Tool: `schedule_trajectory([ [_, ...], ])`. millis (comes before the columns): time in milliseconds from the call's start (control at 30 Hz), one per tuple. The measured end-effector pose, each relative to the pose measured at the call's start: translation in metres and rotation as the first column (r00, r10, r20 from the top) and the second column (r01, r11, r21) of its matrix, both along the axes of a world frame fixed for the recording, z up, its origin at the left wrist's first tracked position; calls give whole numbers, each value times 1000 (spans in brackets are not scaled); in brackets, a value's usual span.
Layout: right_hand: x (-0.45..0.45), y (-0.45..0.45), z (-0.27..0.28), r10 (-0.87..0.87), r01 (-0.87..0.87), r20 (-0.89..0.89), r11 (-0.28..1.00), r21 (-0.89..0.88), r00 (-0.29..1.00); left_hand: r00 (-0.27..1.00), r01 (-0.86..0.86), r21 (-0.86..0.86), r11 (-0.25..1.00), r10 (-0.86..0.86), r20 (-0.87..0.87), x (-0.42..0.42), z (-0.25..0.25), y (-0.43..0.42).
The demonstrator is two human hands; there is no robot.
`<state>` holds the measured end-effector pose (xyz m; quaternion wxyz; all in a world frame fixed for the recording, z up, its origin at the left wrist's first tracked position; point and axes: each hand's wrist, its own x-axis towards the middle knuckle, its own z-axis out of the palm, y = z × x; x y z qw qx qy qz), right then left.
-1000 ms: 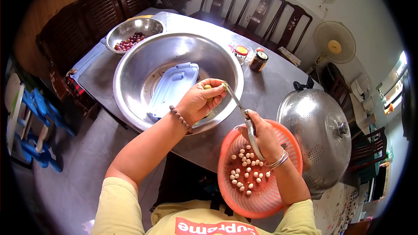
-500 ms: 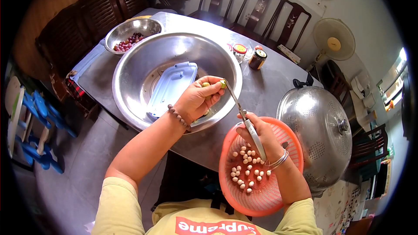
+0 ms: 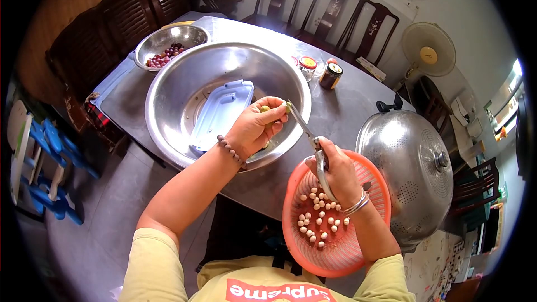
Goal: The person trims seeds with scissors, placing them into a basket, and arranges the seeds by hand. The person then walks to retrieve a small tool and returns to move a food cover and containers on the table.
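Note:
My left hand (image 3: pixel 257 124) is closed on small green fruits (image 3: pixel 265 109) above the near right rim of a large steel basin (image 3: pixel 228 56). One fruit is pinched at its fingertips. My right hand (image 3: pixel 337 172) grips the handles of a long-bladed metal tool (image 3: pixel 302 124), whose tip touches the pinched fruit. Below my right hand, an orange-red plastic basket (image 3: pixel 363 162) holds several small whitish round pieces (image 3: pixel 319 221). A light blue plastic lid or tray (image 3: pixel 225 109) lies inside the basin.
A steel colander (image 3: pixel 193 34) with reddish fruits (image 3: pixel 165 56) stands at the back left. Jars (image 3: pixel 331 76) stand behind the basin. A large perforated steel lid (image 3: pixel 405 173) is at the right. Dark chairs (image 3: pixel 333 14) and a fan (image 3: pixel 429 50) are beyond the table (image 3: pixel 358 98).
The tool's handles have swung apart and back closer to the palm in my right hand. My left hand has shifted slightly left, still holding the fruits.

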<state>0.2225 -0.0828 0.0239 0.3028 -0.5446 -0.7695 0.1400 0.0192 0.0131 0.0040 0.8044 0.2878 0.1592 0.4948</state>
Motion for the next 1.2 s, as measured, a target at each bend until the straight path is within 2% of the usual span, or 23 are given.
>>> schedule_trajectory([
  [333, 2, 2, -7, 29, -31, -41, 999, -34, 999, 1000, -11, 18, 1000, 11, -23, 1, 1, -2],
  [533, -1, 1, -2, 45, -51, -55, 993, -110, 997, 1000, -12, -7, 1000, 12, -19, 0, -1, -1],
  [600, -3, 1, 2, 18, -40, -101, 975, -221, 995, 1000, -12, -12, 1000, 11, -16, 0, 0, -1],
  [633, -3, 1, 1, 18, -40, -101, 974, -222, 995, 999, -20, -23, 1000, 20, -28, 0, 0, -1],
  [700, -3, 1, -2, -9, -67, -226, 943, -326, 974, 999, -30, -36, 999, 29, -40, 0, 0, -1],
  [733, -2, 2, -4, -9, -67, -226, 942, -327, 974, 999, -22, -31, 999, 21, -35, 0, -1, -1],
  [800, -1, 3, -9, -40, -139, -388, 895, -423, 921, 999, -14, -27, 1000, 13, -30, 0, -2, -1],
  [833, -2, 2, -7, -41, -139, -388, 895, -424, 921, 1000, -13, -22, 1000, 12, -28, 0, -2, 0],
  [900, -6, -1, 1, -110, -200, -509, 833, -516, 854, 1000, -11, -16, 1000, 11, -26, 0, -3, 0],
  [1200, -3, -1, -1, -121, -243, -549, 804, -543, 827, 999, -20, 1, 1000, 21, -39, 0, -7, 0],
])
